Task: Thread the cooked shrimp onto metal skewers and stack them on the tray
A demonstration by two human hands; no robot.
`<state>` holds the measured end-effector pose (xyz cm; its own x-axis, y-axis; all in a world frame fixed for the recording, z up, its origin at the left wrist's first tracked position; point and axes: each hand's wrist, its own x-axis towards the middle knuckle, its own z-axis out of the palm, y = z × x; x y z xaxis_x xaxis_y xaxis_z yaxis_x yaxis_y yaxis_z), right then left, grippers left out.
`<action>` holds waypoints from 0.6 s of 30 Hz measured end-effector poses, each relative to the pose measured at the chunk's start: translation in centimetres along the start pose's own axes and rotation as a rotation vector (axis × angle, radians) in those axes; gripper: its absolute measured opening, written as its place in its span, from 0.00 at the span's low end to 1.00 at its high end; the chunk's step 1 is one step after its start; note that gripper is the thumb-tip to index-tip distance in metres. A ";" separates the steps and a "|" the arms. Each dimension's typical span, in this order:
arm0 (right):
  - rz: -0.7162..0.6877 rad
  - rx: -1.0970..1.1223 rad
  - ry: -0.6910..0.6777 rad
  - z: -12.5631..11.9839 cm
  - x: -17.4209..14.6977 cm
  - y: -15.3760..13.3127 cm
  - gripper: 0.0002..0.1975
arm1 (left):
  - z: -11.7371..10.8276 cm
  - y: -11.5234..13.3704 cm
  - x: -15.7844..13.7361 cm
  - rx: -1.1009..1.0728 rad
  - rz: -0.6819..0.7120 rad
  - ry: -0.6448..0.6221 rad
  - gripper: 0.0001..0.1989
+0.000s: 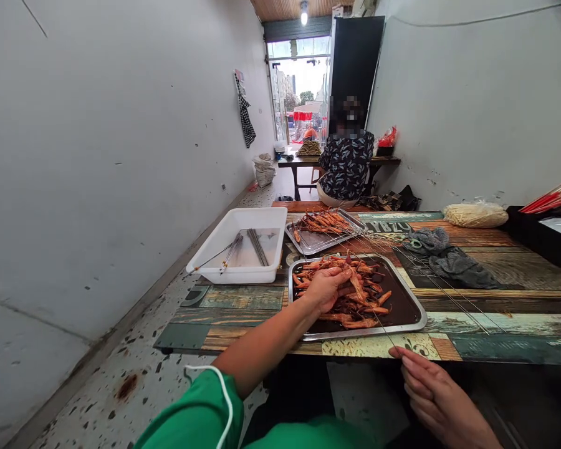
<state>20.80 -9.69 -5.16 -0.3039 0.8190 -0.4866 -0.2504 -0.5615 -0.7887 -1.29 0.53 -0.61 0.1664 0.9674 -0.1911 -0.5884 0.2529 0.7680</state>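
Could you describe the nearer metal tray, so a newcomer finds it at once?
On the patchwork-patterned table, look right of the white tub. The nearer metal tray lies there, under the left hand. Its floor looks dark brown around the reddish-brown pieces, whereas the farther tray looks silvery inside.

Daylight's coming through the glass front [308,47] at the back, outdoors almost blown out, plus one ceiling bulb [303,17] glowing white. Pretty bright overall, but it goes dark under the tabletop [243,300]. Edges look wide-angle stretched, and the seated person [347,167] is pixelated around the head.
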 end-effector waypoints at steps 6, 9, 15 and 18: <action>-0.081 -0.059 0.035 0.0 1.4 0.9 0.19 | -0.2 -0.1 0.1 0.010 0.029 -0.030 0.09; -0.505 -0.470 0.301 -0.7 1.9 1.6 0.16 | -0.3 -0.1 0.1 0.018 0.041 -0.038 0.09; -1.007 -0.996 0.443 -0.6 1.5 2.0 0.15 | -0.3 0.0 0.1 -0.005 -0.004 -0.034 0.07; -0.837 -0.808 0.421 0.2 1.3 1.7 0.15 | -0.2 0.0 0.0 -0.002 -0.016 -0.039 0.06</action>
<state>19.80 -9.60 -7.05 0.0333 0.9488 0.3142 0.4589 0.2648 -0.8481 -1.46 0.51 -0.68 0.2066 0.9618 -0.1794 -0.5868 0.2685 0.7639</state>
